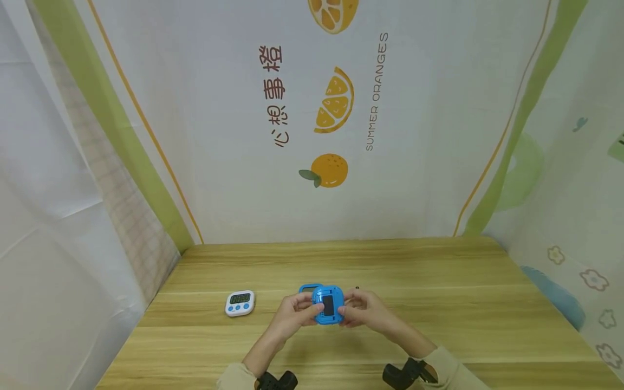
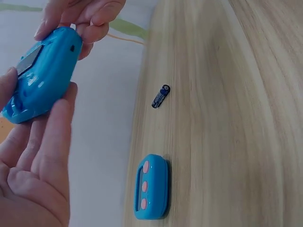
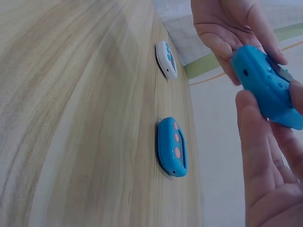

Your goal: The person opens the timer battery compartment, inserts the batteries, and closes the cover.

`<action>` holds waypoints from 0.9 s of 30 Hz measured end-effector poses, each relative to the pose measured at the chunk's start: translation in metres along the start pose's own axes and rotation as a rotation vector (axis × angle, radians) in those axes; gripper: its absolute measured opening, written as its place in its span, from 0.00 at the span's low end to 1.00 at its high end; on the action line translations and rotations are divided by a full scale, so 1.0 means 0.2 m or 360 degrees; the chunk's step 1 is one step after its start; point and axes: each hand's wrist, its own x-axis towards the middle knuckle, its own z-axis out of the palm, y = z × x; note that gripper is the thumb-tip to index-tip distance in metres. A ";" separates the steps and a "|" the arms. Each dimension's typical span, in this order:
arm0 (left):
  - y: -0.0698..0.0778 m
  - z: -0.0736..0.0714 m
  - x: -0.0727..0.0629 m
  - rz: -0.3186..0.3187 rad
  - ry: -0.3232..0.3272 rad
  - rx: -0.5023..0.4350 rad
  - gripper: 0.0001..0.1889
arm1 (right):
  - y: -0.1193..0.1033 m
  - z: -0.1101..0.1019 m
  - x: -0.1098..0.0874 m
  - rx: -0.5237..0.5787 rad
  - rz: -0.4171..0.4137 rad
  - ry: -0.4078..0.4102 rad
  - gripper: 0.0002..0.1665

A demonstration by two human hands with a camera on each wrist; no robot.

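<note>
Both hands hold a blue digital timer (image 1: pixel 319 298) above the table, its back with a dark rectangular panel (image 1: pixel 329 305) turned up toward me. My left hand (image 1: pixel 292 316) grips its left side, thumb on the back and fingers underneath. On the opposite side, my right hand (image 1: pixel 366 311) pinches the edge with its thumb over the back. Behind the held timer, a second blue timer (image 2: pixel 160 187) with pink buttons lies on the table, partly covered in the head view. A small dark battery (image 2: pixel 161 96) lies on the wood.
A white timer (image 1: pixel 240 303) with blue buttons lies on the wooden table (image 1: pixel 195 346) to the left. Behind the table hangs a white curtain (image 1: pixel 414 189) printed with oranges. More printed cloth (image 1: pixel 575 227) hangs along the right side.
</note>
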 end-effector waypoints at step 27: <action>-0.05 -0.01 0.04 -0.0064 -0.0084 0.0388 0.25 | 0.07 0.01 0.03 -0.0611 -0.0582 0.0219 0.13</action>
